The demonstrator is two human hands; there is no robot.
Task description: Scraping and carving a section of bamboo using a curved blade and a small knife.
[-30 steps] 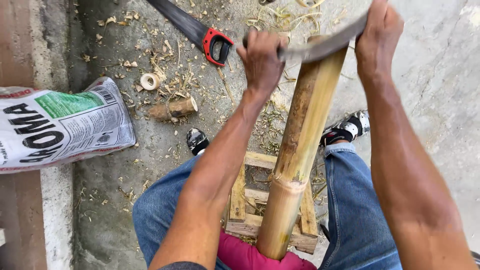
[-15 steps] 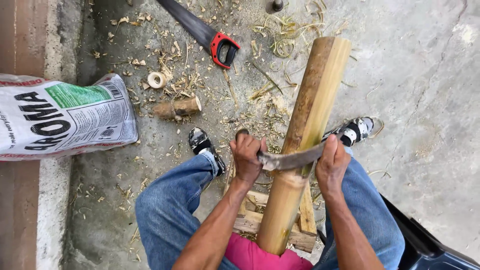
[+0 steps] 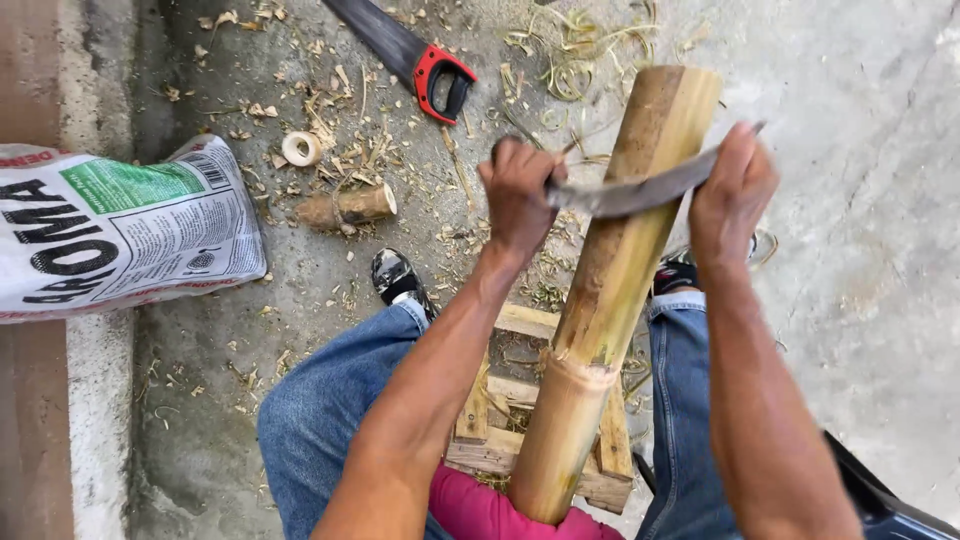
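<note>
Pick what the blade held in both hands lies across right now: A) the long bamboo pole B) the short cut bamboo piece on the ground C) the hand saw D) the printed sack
A: the left hand and right hand each grip an end of the curved blade, which lies crosswise on the long bamboo pole propped between the knees.
</note>
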